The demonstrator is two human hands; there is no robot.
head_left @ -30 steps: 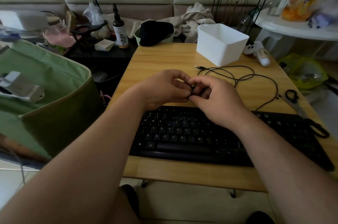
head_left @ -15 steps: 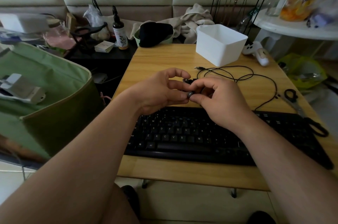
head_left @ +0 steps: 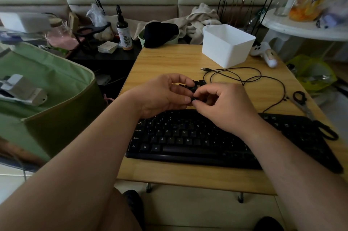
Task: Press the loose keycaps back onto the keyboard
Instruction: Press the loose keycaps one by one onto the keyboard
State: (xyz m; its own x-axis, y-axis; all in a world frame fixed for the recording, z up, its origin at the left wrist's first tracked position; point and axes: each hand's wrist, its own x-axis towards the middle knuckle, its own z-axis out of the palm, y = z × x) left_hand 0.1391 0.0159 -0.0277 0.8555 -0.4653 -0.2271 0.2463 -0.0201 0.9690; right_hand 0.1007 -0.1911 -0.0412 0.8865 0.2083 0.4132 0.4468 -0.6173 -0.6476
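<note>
Above the far edge of the keyboard [head_left: 207, 136], both hands meeting over the desk [head_left: 169, 61]. Right hand [head_left: 226, 106] pinching one small black keycap [head_left: 194, 99] between thumb and forefinger, its printed face turned up toward the camera, legend too small to read. Left hand [head_left: 162, 95] curling its fingers [head_left: 185, 100] round the same spot, thumb arched above, fingertips touching or nearly touching the keycap from the left; whether actually gripping it, impossible to tell. More loose keycaps [head_left: 197, 82] lying in a small dark cluster on the desk just beyond the hands, partly hidden by the fingers, count unclear.

Keyboard lying with its long axis running left to right across the near part of the desk, right end angling slightly toward the camera, letter rows facing the person. Some gaps seeming to show among the keys, hard to confirm in the dark plastic. Cable [head_left: 244, 78] looping in coils over the desk beyond the right hand, trailing back to the keyboard's far edge.

Scissors [head_left: 305, 106] lying at the right edge of the desk, just beside the keyboard's right end. White bin [head_left: 227, 46] sitting at the far right corner, well apart from the hands. Bare wood showing between the hands and the bin, and in a strip along the near edge in front of the keyboard. Green fabric bag [head_left: 47, 99] standing off the left side of the desk.
</note>
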